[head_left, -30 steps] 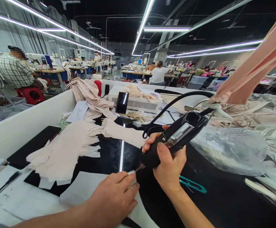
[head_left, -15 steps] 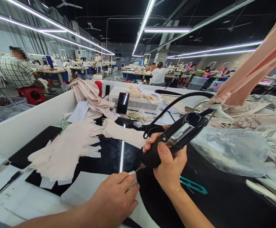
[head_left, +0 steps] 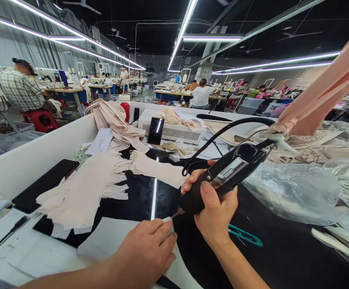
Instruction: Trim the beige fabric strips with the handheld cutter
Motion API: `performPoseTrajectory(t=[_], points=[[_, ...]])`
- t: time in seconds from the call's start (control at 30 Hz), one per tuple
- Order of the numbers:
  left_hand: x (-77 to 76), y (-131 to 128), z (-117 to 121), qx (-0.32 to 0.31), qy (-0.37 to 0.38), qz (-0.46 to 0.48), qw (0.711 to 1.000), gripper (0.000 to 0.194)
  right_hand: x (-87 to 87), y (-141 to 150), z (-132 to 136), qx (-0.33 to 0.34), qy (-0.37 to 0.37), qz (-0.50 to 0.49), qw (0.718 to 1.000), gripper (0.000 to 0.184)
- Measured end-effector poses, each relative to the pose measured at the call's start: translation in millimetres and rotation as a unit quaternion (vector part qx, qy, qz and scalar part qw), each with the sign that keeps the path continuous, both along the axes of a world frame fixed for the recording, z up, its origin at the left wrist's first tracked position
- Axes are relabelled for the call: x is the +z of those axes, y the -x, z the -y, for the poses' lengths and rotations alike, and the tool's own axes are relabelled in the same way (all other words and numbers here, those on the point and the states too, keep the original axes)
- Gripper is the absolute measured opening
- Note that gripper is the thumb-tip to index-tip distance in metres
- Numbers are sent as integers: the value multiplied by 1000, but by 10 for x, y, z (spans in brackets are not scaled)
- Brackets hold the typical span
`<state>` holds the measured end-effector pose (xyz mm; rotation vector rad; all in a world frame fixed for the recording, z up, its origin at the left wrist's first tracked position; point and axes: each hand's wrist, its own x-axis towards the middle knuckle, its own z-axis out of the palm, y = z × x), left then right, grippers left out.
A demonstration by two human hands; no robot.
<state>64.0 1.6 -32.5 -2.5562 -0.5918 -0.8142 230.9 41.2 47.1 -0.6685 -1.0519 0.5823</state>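
Observation:
My right hand [head_left: 215, 210] is wrapped round a corded black power tool [head_left: 224, 172] with a silver plate on its body. The tool tilts down to the left, and its short metal tip [head_left: 178, 212] reaches the fingers of my other hand. My left hand [head_left: 147, 251] is closed, thumb and fingers pinching a small pale piece [head_left: 169, 224] right at that tip. Its exact kind is hard to tell, and the fingers hide most of it. White sheet material [head_left: 110, 237] lies under and beside my left hand. A teal slotted tool [head_left: 246, 235] lies right of my right wrist.
Cut pale fabric pieces [head_left: 78, 190] lie on the black tabletop [head_left: 170, 198] at left. A phone [head_left: 155, 130] leans against a vented white box [head_left: 177, 133]. Clear plastic bags [head_left: 295, 192] are piled at right. Pink cloth [head_left: 321, 86] hangs tied to the tool's rear.
The tool's rear end and the tied pink cloth have shifted slightly to the right. Both hands keep nearly the same place and grip.

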Motion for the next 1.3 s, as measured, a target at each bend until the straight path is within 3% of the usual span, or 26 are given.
performPoseTrajectory(t=[0.23,0.63,1.03,1.3], points=[[48,-15,-1,-1,26,33,999,28,9,4,6,-7,10,15,1000,30],[58,-20,-3,-9,19,-4,1000,25,1,40,1,1,-1,34,999,29],[58,1,-10,-1,77,-23,997,19,-10,110,18,22,-6,11,1000,36],[58,-3,-4,3,60,-21,998,18,-47,111,16,24,-8,2,1000,35]])
